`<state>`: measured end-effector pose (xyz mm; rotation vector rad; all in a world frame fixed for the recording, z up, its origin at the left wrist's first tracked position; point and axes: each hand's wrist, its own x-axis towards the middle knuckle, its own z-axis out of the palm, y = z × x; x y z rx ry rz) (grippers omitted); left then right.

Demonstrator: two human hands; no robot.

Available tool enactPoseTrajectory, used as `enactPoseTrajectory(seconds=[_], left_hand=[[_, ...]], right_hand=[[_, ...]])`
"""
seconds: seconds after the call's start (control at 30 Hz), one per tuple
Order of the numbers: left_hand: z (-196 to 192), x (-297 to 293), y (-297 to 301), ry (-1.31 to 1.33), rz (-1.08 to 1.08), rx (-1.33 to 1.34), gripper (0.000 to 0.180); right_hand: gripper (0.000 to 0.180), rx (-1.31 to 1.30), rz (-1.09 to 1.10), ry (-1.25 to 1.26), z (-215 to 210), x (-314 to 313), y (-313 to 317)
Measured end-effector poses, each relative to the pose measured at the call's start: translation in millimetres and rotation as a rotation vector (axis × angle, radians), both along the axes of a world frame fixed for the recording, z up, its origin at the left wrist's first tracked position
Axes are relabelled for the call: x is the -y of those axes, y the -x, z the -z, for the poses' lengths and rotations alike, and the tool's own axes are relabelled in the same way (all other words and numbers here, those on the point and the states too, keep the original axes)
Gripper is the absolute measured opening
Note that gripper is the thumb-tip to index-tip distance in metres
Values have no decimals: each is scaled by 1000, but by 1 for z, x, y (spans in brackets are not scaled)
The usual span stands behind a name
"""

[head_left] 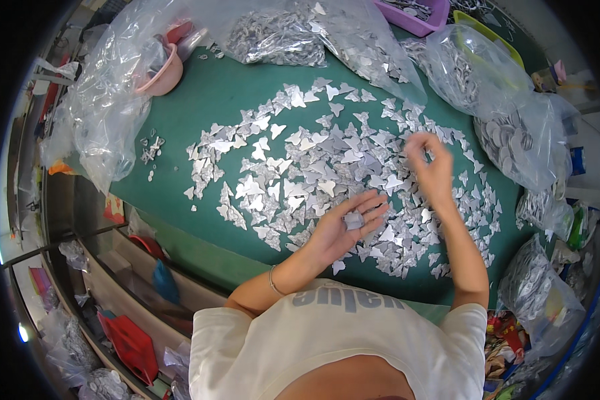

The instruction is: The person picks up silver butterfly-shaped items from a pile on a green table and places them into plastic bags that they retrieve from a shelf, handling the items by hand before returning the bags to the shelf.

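My left hand (345, 227) is turned palm up at the near side of the pile, its fingers stretched out. A few flat grey metal pieces (354, 221) lie together in it, held on the palm and lower fingers. To the right, my right hand (431, 167) hovers over the spread, slightly blurred, with thumb and fingers curled into a pinch. Whether anything is between those fingertips I cannot make out. Under and around both hands many silvery butterfly-shaped metal pieces (327, 188) are scattered, heaped thickest in the middle.
The green tabletop (173, 140) carries small loose parts (151, 149) at left. Clear bags of metal parts (273, 37) line the far edge, with a pink bowl (165, 73) and a purple basket (417, 17). More bags (507, 140) stand at right. Open drawers (147, 273) are at lower left.
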<state>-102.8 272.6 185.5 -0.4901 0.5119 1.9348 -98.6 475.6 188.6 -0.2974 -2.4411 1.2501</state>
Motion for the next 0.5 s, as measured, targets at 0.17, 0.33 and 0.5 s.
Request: enactPoseTrajectory(seconds=[0.17,0.33,0.5], left_hand=[[8,0,0,48,-156,48,28],[21,10,-2,-43,-20,-36,25],[12,23,-1,94,-41,-89,26]], right_hand=[[16,74,-445,-54,-3,34,7],[17,-94,-9,-554,49,-6,97],[20,-61,26,-862,64,-19,136]])
